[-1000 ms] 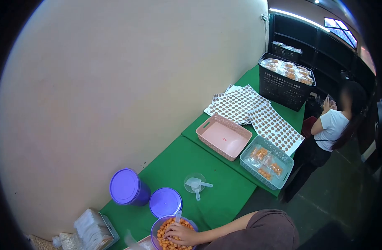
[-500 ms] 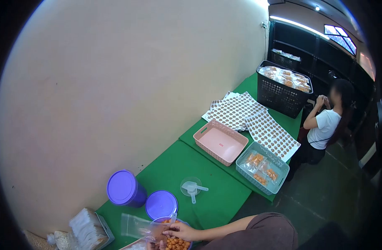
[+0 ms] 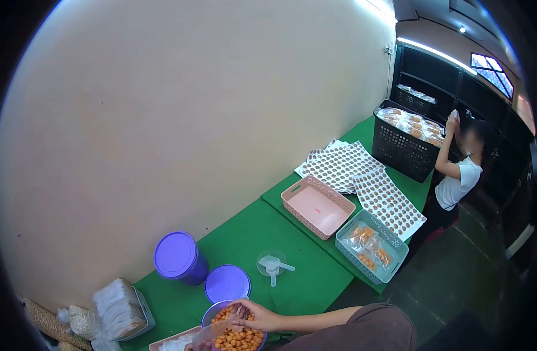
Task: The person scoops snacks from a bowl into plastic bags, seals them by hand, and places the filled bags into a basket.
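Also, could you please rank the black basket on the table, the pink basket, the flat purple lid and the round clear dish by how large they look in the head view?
1. Black basket
2. Pink basket
3. Purple lid
4. Clear dish

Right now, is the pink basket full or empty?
Empty: the pink basket shows its bare bottom, with only a small red mark on it. The grey-green basket beside it holds bagged orange snacks.

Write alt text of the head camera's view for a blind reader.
A bare right hand holds a clear plastic bag over a round purple tub of orange balls, the left hand partly cropped. Farther along the green-covered table sit a pink plastic basket, a teal plastic basket and a tall black basket near a person.
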A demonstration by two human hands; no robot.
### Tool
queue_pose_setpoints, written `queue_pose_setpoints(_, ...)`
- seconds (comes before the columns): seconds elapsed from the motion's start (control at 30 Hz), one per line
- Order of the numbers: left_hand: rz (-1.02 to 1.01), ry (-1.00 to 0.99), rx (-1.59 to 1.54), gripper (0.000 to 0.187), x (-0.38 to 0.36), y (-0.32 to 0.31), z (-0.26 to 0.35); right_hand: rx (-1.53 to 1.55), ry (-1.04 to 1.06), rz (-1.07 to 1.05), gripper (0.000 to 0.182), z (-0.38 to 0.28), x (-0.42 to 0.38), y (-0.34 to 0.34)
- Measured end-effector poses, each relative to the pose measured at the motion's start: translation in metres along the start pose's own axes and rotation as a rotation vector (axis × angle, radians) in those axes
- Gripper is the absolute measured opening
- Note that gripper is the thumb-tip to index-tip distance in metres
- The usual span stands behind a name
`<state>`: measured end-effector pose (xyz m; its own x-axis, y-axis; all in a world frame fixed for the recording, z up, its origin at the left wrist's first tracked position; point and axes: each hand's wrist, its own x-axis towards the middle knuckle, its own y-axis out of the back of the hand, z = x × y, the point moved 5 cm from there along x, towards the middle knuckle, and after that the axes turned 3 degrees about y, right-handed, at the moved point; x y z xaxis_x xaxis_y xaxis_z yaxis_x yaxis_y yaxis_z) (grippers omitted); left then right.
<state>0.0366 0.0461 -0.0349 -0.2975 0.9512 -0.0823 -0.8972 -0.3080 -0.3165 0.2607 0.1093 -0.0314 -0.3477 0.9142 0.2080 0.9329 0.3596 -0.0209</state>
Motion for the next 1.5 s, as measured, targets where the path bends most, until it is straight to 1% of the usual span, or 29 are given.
queue_pose_setpoints(0.03,0.0,-0.006,-0.004,0.018,-0.002,0.002,-0.002,0.032,0.089,0.129,0.05,-0.013,-0.001,0.006)
queue_pose_setpoints(0.1,0.034,-0.192,0.486,0.017,-0.006,0.002,0.005,0.006,0.109,0.115,0.053,-0.023,-0.005,0.012)
queue_pose_setpoints(0.17,0.014,-0.198,0.463,0.018,-0.008,-0.008,0.0,-0.027,0.124,0.101,0.057,-0.033,-0.007,0.017)
queue_pose_setpoints(0.23,-0.005,-0.316,0.576,0.019,-0.013,-0.02,0.005,-0.416,0.472,0.115,0.053,-0.065,-0.012,0.016)
queue_pose_setpoints(0.27,0.0,-0.32,0.564,0.019,-0.005,-0.01,-0.011,-0.425,0.478,0.106,0.053,-0.068,-0.012,0.016)
queue_pose_setpoints(0.33,-0.101,-0.588,0.754,0.019,0.02,0.035,-0.072,-0.391,0.592,-0.068,0.037,-0.071,-0.015,0.0)
queue_pose_setpoints(0.47,-0.34,-1.123,1.131,0.021,0.046,0.136,-0.204,-0.133,0.483,-0.094,0.019,-0.057,-0.013,0.003)
queue_pose_setpoints(0.5,-0.339,-1.126,1.129,0.021,0.051,0.149,-0.214,-0.165,0.498,-0.101,0.015,-0.065,-0.012,0.005)
queue_pose_setpoints(0.57,-0.34,-0.926,1.75,0.021,0.067,0.157,-0.242,-0.202,0.515,-0.112,0.011,-0.069,-0.012,0.006)
queue_pose_setpoints(0.6,-0.34,-0.926,1.748,0.021,0.054,0.151,-0.225,-0.113,0.358,-0.157,0.013,-0.059,-0.012,0.002)
queue_pose_setpoints(0.63,-0.382,-0.56,1.193,0.022,0.018,0.054,-0.103,-0.024,0.201,-0.201,0.015,-0.049,-0.012,-0.002)
queue_pose_setpoints(0.67,-0.392,-0.207,0.631,0.023,-0.013,-0.018,-0.02,-0.027,0.202,-0.202,0.015,-0.046,-0.013,-0.006)
queue_pose_setpoints(0.7,-0.39,-0.21,0.628,0.023,-0.018,-0.039,-0.007,-0.025,0.252,-0.17,0.016,-0.046,-0.013,-0.01)
queue_pose_setpoints(0.77,-0.033,-0.783,0.968,0.02,-0.032,-0.057,0.031,-0.023,0.306,-0.142,0.016,-0.048,-0.011,-0.009)
queue_pose_setpoints(0.8,-0.03,-0.785,0.967,0.02,-0.034,-0.054,0.035,-0.07,0.241,-0.172,0.015,-0.045,-0.011,-0.01)
queue_pose_setpoints(0.83,-0.093,-0.645,0.832,0.02,-0.032,-0.047,0.034,-0.116,0.175,-0.201,0.015,-0.042,-0.01,-0.01)
queue_pose_setpoints(0.87,-0.156,-0.506,0.697,0.02,-0.03,-0.041,0.03,-0.116,0.176,-0.201,0.015,-0.041,-0.01,-0.011)
queue_pose_setpoints(0.93,-0.157,-0.453,0.653,0.023,-0.026,-0.038,0.025,-0.133,0.314,-0.087,0.016,-0.049,-0.01,-0.009)
queue_pose_setpoints(1.0,-0.157,-0.394,0.609,0.026,-0.026,-0.037,0.018,-0.102,0.296,-0.075,0.016,-0.05,-0.009,-0.004)
queue_pose_setpoints(1.07,-0.001,-0.117,0.57,0.032,-0.023,-0.035,0.006,-0.071,0.278,-0.061,0.016,-0.047,-0.01,-0.002)
queue_pose_setpoints(1.1,-0.149,-0.024,0.288,0.035,-0.012,-0.011,-0.041,-0.076,0.263,-0.083,0.016,-0.039,-0.01,-0.001)
queue_pose_setpoints(1.2,0.003,0.053,0.613,0.029,-0.016,-0.009,-0.033,-0.1,0.305,-0.043,0.017,-0.041,-0.011,-0.002)
queue_pose_setpoints(1.23,0.001,0.056,0.615,0.029,-0.016,-0.01,-0.033,-0.12,0.361,0.011,0.019,-0.046,-0.012,-0.001)
queue_pose_setpoints(1.3,-0.113,-0.295,0.429,0.025,-0.017,-0.018,-0.016,-0.202,0.383,0.073,0.023,-0.053,-0.013,0.003)
queue_pose_setpoints(1.33,-0.114,-0.297,0.43,0.025,-0.009,-0.009,-0.028,-0.286,0.406,0.137,0.028,-0.057,-0.014,0.006)
queue_pose_setpoints(1.4,-0.277,-0.664,1.105,0.018,0.021,0.032,-0.113,-0.163,0.33,0.091,0.035,-0.053,-0.016,0.004)
queue_pose_setpoints(1.43,-0.283,-0.664,1.104,0.018,0.005,0.029,-0.098,-0.04,0.253,0.043,0.042,-0.05,-0.017,0.002)
queue_pose_setpoints(1.47,-0.21,-0.586,0.825,0.027,0.003,0.025,-0.083,-0.041,0.25,0.047,0.042,-0.055,-0.018,0.003)
queue_pose_setpoints(1.5,-0.136,-0.504,0.549,0.037,-0.029,-0.05,0.022,-0.067,0.094,-0.102,0.047,-0.054,-0.018,-0.003)
